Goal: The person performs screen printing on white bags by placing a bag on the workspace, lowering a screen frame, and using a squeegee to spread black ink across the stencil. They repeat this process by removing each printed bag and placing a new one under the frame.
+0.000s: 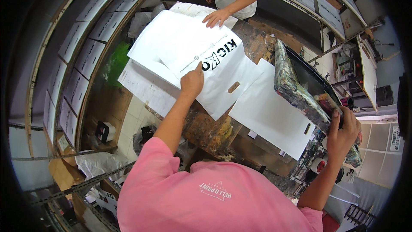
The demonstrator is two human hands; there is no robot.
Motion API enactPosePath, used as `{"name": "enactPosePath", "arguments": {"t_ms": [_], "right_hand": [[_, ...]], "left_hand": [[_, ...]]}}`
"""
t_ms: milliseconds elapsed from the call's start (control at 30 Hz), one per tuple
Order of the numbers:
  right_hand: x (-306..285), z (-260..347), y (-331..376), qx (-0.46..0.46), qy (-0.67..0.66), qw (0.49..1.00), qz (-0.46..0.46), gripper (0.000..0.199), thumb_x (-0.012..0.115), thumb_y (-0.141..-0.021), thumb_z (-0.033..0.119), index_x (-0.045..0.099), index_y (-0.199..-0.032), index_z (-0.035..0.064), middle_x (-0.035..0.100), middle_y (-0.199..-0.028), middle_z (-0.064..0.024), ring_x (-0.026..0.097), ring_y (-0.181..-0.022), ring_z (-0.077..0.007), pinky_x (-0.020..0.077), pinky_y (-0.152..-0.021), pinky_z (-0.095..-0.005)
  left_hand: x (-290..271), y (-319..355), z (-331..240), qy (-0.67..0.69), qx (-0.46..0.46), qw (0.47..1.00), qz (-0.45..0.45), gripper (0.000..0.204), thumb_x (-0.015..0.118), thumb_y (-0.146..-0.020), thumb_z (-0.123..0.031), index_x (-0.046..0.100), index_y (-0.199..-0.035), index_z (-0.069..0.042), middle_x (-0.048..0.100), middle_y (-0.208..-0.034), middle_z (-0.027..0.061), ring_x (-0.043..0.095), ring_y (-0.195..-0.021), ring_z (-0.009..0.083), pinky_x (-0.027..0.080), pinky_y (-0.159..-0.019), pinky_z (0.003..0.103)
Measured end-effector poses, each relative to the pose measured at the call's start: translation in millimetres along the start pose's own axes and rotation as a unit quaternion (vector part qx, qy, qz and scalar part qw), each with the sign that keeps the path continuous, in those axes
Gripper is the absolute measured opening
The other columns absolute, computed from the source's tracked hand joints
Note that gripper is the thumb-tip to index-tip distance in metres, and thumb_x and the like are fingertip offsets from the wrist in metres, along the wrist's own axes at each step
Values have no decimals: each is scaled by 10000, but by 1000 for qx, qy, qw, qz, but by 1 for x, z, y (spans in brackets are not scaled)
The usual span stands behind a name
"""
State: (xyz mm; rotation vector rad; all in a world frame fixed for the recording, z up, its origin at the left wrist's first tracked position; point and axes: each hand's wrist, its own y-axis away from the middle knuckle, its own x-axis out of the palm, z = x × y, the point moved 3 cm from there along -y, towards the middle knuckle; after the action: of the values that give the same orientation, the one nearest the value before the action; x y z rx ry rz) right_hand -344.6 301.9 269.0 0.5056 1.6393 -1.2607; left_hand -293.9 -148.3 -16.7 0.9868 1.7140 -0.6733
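My left hand (192, 81) rests over a white plastic bag (171, 38) with black print and a cut-out handle. Its index finger is stretched out at the print, while the other fingers look curled; nothing shows in its grip. At the right, my right hand (343, 131) has its fingers wrapped round the near corner of a paint-stained screen-printing frame (296, 96), which is tilted up. A squeegee-like piece (328, 103) lies in the frame beside those fingers. Under the raised frame's left side, another white bag (266, 107) with a handle slot lies flat.
Across the stained wooden table (214, 133), a co-worker's hand (217, 17) presses on the printed bag's far edge. Racks holding printed white sheets (88, 56) stand at left, with more sheets (330, 15) at far right. A tape roll (318, 165) sits near my right forearm.
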Motion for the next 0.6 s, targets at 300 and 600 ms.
{"name": "enactPosePath", "arguments": {"t_ms": [300,600], "right_hand": [[3,-3,-1,-10,-1,1000,9,307,569,-1056,312,689,-1092,31,692,-1007,-147,614,-968,-368,416,-925,-442],[4,-3,1,-10,-3,1000,10,306,553,-1058,312,678,-1099,36,685,-1004,-144,612,-964,-373,415,-900,-451]], "left_hand": [[10,-34,-6,-37,-38,998,22,576,459,-1020,-217,477,-1565,-32,756,-864,211,749,-779,364,591,-709,503],[-2,-47,11,-54,-65,996,33,603,459,-981,-146,452,-1549,54,771,-967,222,762,-875,363,601,-765,485]]}}
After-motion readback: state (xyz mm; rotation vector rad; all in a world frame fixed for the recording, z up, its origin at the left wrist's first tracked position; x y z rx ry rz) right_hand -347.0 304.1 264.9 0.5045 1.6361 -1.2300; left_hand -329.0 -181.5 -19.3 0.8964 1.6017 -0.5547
